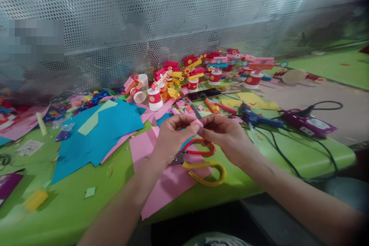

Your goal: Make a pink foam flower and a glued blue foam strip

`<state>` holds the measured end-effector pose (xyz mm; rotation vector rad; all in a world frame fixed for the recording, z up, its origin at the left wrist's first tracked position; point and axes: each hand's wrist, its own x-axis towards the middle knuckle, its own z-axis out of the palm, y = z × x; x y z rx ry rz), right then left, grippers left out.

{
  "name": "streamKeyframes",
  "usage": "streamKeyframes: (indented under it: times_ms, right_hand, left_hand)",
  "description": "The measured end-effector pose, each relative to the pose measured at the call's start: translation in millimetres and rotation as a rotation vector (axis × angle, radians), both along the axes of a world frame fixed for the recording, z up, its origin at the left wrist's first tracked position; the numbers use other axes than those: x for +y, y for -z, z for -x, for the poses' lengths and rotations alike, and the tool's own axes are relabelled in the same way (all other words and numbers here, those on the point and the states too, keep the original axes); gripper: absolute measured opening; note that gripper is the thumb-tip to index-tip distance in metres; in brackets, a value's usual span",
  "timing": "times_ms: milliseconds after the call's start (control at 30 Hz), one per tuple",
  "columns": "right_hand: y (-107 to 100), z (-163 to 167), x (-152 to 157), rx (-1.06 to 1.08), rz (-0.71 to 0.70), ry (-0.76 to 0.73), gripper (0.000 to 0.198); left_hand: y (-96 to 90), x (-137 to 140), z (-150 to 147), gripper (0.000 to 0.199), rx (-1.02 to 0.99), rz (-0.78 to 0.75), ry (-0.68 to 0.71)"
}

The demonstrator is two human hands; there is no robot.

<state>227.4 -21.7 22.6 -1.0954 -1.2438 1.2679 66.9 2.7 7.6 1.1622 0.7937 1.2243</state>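
Between my fingertips is a small rolled piece of pink paper. My left hand pinches it from the left, and my right hand closes on its other side. Below both hands lie scissors with one yellow and one red handle; their blades are partly hidden by my left wrist. Under the scissors is a sheet of pink paper on the green table. Small pink scraps are scattered just beyond my fingers.
Blue sheets lie to the left. A glue gun and a purple power strip with black cables are at right. Several red-and-white paper-cup models stand at the back, before a perforated metal panel. A phone lies near them.
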Motion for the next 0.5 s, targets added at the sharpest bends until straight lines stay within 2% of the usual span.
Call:
streamKeyframes:
  times_ms: [233,500]
  right_hand:
    - [-5.4,2.3,-6.1,-0.093,-0.017,0.067,0.040]
    - [-4.5,1.6,-4.7,-0.101,-0.032,0.055,0.040]
  left_hand:
    - [-2.5,-2.6,-2.4,0.017,-0.059,0.057,0.004]
    - [-5.3,-1.6,-0.1,0.024,-0.087,0.099,0.054]
